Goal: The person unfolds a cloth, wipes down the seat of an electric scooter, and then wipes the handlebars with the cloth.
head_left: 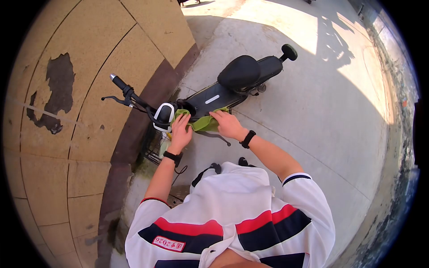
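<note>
A green cloth lies over the right handlebar side of a black electric scooter. My left hand rests on the cloth's left end, beside the white-rimmed headlight, with its fingers extended. My right hand holds the cloth's right end, its fingers bent against the fabric. Between the hands the cloth hangs in folds, and a brake lever sticks out below it. Each wrist wears a black band.
A tan tiled wall with a peeled dark patch stands at the left. The scooter's black seat is beyond the hands. A wire basket sits below the headlight. Concrete ground extends right, with sunlight farther off.
</note>
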Demonstrator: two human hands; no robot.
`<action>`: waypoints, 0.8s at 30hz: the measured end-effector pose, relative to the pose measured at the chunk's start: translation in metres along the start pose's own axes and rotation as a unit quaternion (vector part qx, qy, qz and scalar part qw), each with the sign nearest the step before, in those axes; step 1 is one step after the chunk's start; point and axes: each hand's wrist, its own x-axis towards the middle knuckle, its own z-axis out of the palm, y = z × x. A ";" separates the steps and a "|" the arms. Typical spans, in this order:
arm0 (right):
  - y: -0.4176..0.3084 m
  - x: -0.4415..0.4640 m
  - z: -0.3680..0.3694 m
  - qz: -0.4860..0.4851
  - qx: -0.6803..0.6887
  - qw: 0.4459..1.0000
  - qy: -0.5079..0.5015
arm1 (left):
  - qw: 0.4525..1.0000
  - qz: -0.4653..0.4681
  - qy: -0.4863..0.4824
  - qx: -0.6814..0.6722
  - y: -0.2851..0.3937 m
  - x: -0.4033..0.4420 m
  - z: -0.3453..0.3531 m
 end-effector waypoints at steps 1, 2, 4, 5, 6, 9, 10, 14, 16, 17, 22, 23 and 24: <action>0.003 -0.004 -0.002 -0.005 -0.002 1.000 -0.007 | 1.000 0.001 -0.008 -0.008 0.004 -0.001 0.006; 0.005 -0.008 -0.004 -0.011 0.000 1.000 -0.011 | 1.000 0.001 -0.015 -0.017 0.008 -0.001 0.012; 0.012 -0.015 -0.008 -0.023 0.000 1.000 -0.018 | 0.999 -0.008 -0.034 -0.031 0.019 0.001 0.017; 0.015 -0.017 -0.010 -0.024 -0.006 1.000 -0.017 | 0.999 -0.003 -0.043 -0.030 0.025 0.001 0.019; 0.018 -0.019 -0.010 -0.024 -0.011 1.000 -0.016 | 0.998 0.003 -0.053 -0.029 0.029 0.001 0.021; 0.025 -0.026 -0.010 -0.013 -0.019 1.000 -0.017 | 0.996 0.024 -0.070 -0.046 0.042 0.000 0.029; 0.027 -0.028 -0.011 -0.006 -0.021 1.000 -0.017 | 0.995 0.034 -0.075 -0.055 0.047 -0.001 0.031; 0.037 -0.035 -0.015 0.022 -0.019 1.000 0.000 | 0.995 0.006 -0.060 -0.079 0.060 0.000 0.033; 0.039 -0.037 -0.015 0.025 -0.029 0.999 0.034 | 0.994 0.012 -0.067 -0.082 0.060 0.002 0.034; 0.040 -0.038 -0.015 0.022 -0.025 0.999 0.042 | 0.995 0.007 -0.061 -0.082 0.060 0.003 0.035; 0.027 -0.033 -0.021 0.020 0.011 0.998 0.057 | 0.997 -0.048 -0.017 -0.052 0.047 0.005 0.043; 0.027 -0.032 -0.015 0.006 0.017 0.997 0.070 | 0.998 -0.038 -0.015 -0.044 0.043 0.004 0.045; 0.027 -0.029 -0.008 -0.008 0.024 0.996 0.082 | 0.999 -0.028 -0.012 -0.036 0.042 0.004 0.045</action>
